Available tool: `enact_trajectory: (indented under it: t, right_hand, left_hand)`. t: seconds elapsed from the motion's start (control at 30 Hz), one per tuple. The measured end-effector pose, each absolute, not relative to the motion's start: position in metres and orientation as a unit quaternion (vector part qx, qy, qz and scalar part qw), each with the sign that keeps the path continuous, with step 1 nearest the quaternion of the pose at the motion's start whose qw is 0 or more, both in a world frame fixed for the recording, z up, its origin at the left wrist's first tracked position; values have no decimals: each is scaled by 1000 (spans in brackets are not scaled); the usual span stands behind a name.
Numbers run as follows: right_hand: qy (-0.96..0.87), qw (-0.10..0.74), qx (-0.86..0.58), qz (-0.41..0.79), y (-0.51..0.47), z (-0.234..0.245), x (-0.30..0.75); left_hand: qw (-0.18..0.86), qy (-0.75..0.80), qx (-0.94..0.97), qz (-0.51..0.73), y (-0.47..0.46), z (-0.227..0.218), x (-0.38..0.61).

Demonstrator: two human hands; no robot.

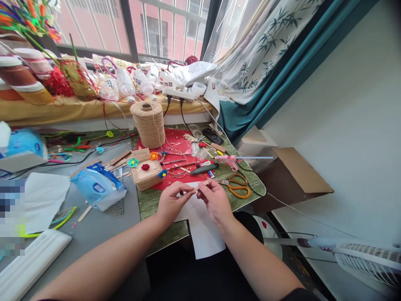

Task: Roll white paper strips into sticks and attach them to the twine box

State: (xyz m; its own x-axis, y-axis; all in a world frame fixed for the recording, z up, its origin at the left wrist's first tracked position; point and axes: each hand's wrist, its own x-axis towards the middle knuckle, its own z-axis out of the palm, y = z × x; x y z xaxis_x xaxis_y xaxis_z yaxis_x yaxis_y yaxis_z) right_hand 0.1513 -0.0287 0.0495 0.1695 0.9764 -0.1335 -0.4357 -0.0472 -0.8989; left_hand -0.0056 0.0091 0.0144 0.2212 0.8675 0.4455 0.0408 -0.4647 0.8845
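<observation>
Both hands meet over the near edge of the green table mat. My left hand (175, 198) is closed, thumb and fingertips pinching one end of a small light-brown strip (197, 189). My right hand (214, 200) pinches the same strip from the other side. The fingers cover most of it, so its exact kind does not show. Under the hands a white sheet of paper (205, 238) hangs over the table edge. Just beyond lies a twine-wrapped box (145, 177) with small coloured flowers on it. Orange-handled scissors (239, 186) rest to the right, near a pink glue gun (230, 161).
A large twine spool (148, 127) stands at the back on a red sheet (175, 140). A grey-green cutter (205, 168) lies on the red sheet. To the left are a blue wipes pack (98, 184) and craft sticks (117, 161). A cardboard box (294, 179) and fan (369, 259) are at right.
</observation>
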Motion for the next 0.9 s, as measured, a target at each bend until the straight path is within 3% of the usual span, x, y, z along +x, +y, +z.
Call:
enact_trajectory:
  t: [0.23,0.43,0.57,0.73,0.9]
  right_hand:
    - [-389,575,-465,549,-21,56,166]
    - [-557,372,-434,602,-1,83,202]
    - [-544,411,-419,600,0,80,204]
    - [-534,416,-440,591,-5,70,199]
    - [-537,406,-442,593,-7,69,199]
  left_hand:
    - [378,256,715,530,9,16,-3]
    - [391,315,707,498,5,19,-1]
    - [395,357,678,507,5,18,-2]
    - [414,286,707,497,10,15,1]
    - [341,271,765,475,12,14,3]
